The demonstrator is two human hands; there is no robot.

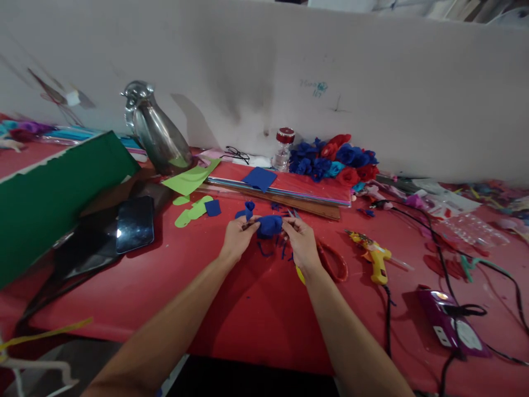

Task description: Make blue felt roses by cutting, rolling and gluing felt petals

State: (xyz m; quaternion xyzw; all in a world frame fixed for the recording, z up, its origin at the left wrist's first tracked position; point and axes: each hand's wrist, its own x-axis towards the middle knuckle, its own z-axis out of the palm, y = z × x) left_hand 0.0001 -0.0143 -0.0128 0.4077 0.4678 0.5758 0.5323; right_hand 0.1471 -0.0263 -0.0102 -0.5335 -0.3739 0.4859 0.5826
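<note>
Between my two hands stretches a strip of blue paper or felt (270, 226). My left hand (238, 238) pinches its left end, together with a small rolled blue piece (249, 209) that stands up above the fingers. Closed on the strip's right end is my right hand (301, 240). Under the strip lie thin blue offcuts (264, 251). Scissors with red handles (334, 263) rest on the table just right of my right wrist, partly covered by it. A blue square (213, 208) and light green cut pieces (194, 211) lie to the left.
A yellow glue gun (376, 259) with a cord lies right, near a purple power strip (452, 325). Behind are stacked sheets (297, 187), a jar (284, 149), red and blue flowers (334, 160) and a steel jug (159, 132). A phone (135, 224) and green box (61, 198) stand left.
</note>
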